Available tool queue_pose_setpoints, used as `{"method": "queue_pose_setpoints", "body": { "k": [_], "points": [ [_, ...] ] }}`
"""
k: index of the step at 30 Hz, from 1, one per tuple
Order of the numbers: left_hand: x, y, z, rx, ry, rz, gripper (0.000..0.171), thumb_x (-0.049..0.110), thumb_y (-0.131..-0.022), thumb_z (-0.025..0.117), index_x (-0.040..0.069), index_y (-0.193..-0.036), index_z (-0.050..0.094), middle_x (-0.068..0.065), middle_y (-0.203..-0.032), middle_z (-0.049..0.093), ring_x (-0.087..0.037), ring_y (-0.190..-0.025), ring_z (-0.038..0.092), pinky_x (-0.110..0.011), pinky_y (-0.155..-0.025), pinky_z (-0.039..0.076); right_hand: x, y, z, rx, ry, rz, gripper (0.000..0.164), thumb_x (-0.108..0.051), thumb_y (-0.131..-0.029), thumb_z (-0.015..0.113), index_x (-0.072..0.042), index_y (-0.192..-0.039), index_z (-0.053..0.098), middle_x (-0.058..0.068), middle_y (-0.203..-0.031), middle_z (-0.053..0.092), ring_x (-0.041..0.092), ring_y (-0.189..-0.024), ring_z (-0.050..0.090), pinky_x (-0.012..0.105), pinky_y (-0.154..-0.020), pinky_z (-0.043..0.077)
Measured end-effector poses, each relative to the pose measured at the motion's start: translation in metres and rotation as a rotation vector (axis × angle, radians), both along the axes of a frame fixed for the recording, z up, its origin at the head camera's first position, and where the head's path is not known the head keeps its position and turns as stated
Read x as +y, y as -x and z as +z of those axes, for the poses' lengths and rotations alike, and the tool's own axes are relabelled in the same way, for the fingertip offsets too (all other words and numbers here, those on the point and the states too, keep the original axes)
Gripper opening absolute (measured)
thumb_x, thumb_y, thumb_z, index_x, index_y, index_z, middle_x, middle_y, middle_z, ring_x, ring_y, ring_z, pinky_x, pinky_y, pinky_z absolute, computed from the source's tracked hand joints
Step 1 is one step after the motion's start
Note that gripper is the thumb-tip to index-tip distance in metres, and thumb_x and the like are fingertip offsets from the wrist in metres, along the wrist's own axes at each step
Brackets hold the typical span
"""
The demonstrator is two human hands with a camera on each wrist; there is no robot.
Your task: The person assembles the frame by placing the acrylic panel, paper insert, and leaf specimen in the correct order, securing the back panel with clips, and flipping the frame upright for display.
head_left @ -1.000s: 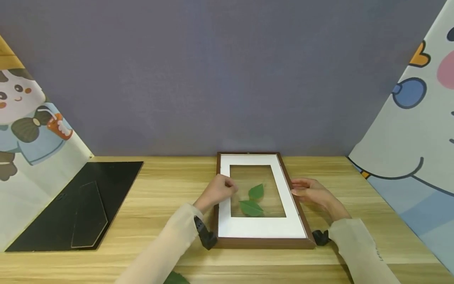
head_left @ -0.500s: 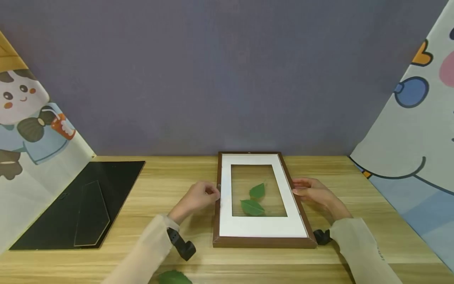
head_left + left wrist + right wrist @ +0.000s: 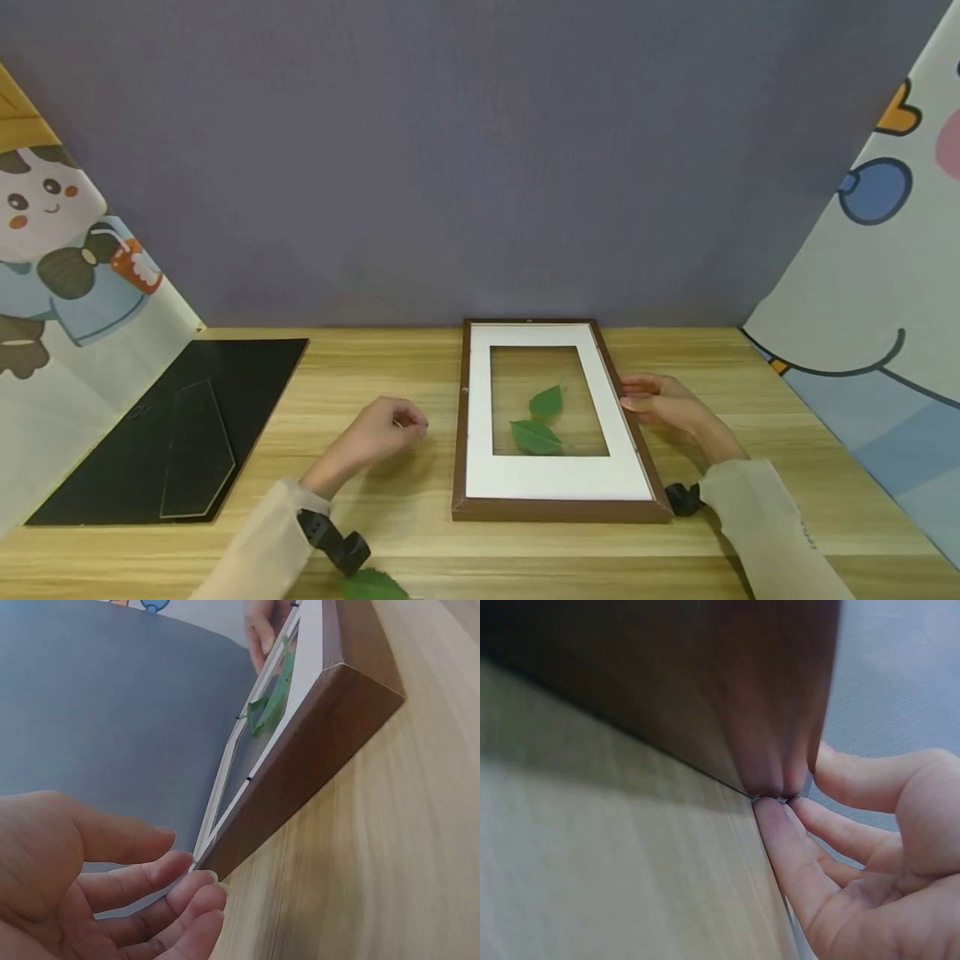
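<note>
Grey walling (image 3: pixel 480 167) stands across the back at twelve o'clock, with cartoon panels at ten (image 3: pixel 75 225) and two (image 3: pixel 885 333), and from where I stand a wood-grained table (image 3: pixel 337 367) fills the floor between. Taking the brown frame (image 3: pixel 562 511) as the clock's centre, it lies flat on the tabletop, its far edge near the wall. Inside is a white mat (image 3: pixel 555 479), and two green leaves show in its window: one leaf (image 3: pixel 546 402) about the middle, the other leaf (image 3: pixel 536 437) towards six.

At nine o'clock the left hand (image 3: pixel 371 432) is poised over the table, apart from the frame, its forearm slanting in from about seven. Its fingers bend gently, with the thumb reaching out over them; the gap between thumb and nearest finger is narrow, and the grip is on nothing.

At three o'clock the right hand (image 3: pixel 663 407) touches the frame's outer side. Its fingers are fairly straight, tips low against the wooden edge, while the thumb sits higher, parted from them by a moderate gap. Whether any fingertip hooks underneath, I cannot tell.

Well off at nine, past the left hand, lies a black backing board (image 3: pixel 247 367); near eight, a loose leaf (image 3: pixel 372 585) pokes out beside the left wrist.
</note>
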State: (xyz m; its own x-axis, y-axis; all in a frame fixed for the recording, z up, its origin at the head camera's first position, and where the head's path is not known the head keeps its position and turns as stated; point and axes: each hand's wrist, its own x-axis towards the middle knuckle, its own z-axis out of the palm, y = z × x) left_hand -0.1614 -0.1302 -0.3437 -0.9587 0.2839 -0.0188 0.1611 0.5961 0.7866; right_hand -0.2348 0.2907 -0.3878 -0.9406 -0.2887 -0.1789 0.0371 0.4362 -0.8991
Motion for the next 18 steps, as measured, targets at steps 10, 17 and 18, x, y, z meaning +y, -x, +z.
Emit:
{"method": "queue_pose_setpoints", "body": {
  "k": [10,17,18],
  "points": [
    [-0.034,-0.027,-0.003,-0.075,-0.062,-0.003,0.021,0.010,-0.090,0.061,-0.008,-0.101,0.064,-0.013,-0.089,0.064,-0.018,-0.073,0.063,-0.030,-0.064,0.056,0.000,-0.001,0.001,0.001,0.012,-0.005,0.061,-0.013,-0.093,0.059,0.014,-0.140,0.030,0.036,-0.137,0.038,0.017,-0.107,0.057,0.029,-0.087,0.053],
    [-0.066,-0.044,-0.010,-0.156,-0.092,-0.006,0.027,0.010,-0.091,0.059,-0.012,-0.107,0.060,-0.014,-0.093,0.064,-0.020,-0.078,0.062,-0.029,-0.066,0.057,-0.002,-0.002,-0.001,0.003,0.010,-0.025,0.060,-0.011,-0.093,0.060,0.014,-0.139,0.031,0.036,-0.138,0.038,0.023,-0.112,0.056,0.033,-0.091,0.053],
    [-0.070,-0.046,-0.011,-0.158,-0.088,-0.010,0.028,0.009,-0.091,0.059,-0.013,-0.108,0.059,-0.014,-0.093,0.064,-0.020,-0.078,0.062,-0.028,-0.066,0.056,-0.003,-0.002,-0.001,0.004,0.005,-0.024,0.060,-0.012,-0.093,0.060,0.014,-0.139,0.031,0.036,-0.138,0.038,0.025,-0.114,0.055,0.035,-0.092,0.053]
  ]
}}
